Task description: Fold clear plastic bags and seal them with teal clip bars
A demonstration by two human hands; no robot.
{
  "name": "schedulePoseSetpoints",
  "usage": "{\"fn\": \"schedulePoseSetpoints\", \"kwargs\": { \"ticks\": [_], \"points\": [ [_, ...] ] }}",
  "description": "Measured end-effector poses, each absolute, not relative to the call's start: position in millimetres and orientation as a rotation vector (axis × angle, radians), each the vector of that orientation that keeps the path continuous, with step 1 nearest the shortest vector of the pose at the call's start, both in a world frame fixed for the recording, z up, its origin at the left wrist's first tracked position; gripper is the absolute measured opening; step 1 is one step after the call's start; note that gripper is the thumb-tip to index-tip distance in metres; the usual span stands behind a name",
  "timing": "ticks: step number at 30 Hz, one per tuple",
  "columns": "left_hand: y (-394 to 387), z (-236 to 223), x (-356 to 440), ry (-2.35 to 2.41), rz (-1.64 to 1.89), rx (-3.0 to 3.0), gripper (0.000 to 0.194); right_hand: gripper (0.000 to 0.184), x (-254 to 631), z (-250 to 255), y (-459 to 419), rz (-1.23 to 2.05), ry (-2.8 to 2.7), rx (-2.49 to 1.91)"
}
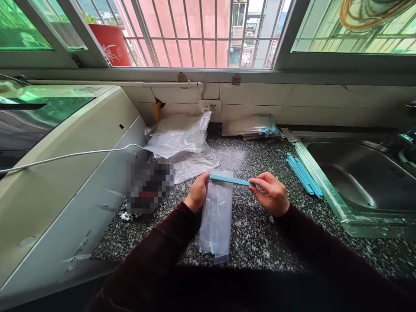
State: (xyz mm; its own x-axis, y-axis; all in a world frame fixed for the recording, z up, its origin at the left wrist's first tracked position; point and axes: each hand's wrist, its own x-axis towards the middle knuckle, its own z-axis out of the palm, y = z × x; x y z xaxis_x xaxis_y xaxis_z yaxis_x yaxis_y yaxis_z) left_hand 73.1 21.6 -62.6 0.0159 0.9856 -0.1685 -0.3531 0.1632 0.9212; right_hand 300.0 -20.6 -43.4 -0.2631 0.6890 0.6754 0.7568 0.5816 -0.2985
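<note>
A long light-blue bag sealing clip [230, 179] lies across the top of a clear plastic bag [218, 216], which hangs down flat over the counter. My left hand [197, 191] is closed at the bag's top left corner, its thumb by the clip's left end. Pinched between the fingers of my right hand [271, 193] is the clip's other end, which sticks out past the bag's right edge. To the right, several more blue clips [302, 175] lie in a loose bundle. Crumpled clear plastic bags [183, 136] are piled behind my left hand.
Bags with blue strips [251, 126] lie stacked against the tiled wall. A steel sink [341, 173] is on the right, a large pale appliance [107, 125] on the left with a white cable [81, 154]. A blurred dark object [150, 187] sits beside the appliance on the speckled counter [256, 234].
</note>
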Motion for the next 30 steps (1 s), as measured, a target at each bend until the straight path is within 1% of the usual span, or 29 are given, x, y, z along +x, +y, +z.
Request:
{"fn": "schedulePoseSetpoints", "kwargs": {
  "ticks": [3, 14, 19, 26, 30],
  "points": [
    [21, -63, 73, 1.027, 1.255, 0.839, 0.018, 0.012, 300, -45, -19, -0.147, -2.082, -1.158],
    [19, -58, 76, 0.966, 1.178, 0.748, 0.021, 0.007, 299, -47, -17, 0.068, -2.003, -1.128],
    [17, -52, 79, 0.96, 1.165, 0.7, 0.021, 0.01, 300, -45, -18, 0.282, -1.862, -1.172],
    [16, -46, 80, 0.962, 1.137, 0.601, 0.023, 0.024, 299, -50, -16, 0.648, -1.485, -1.125],
    [17, -41, 79, 0.94, 1.119, 0.515, 0.022, 0.025, 294, -48, -16, 0.787, -1.351, -1.052]
  ]
}}
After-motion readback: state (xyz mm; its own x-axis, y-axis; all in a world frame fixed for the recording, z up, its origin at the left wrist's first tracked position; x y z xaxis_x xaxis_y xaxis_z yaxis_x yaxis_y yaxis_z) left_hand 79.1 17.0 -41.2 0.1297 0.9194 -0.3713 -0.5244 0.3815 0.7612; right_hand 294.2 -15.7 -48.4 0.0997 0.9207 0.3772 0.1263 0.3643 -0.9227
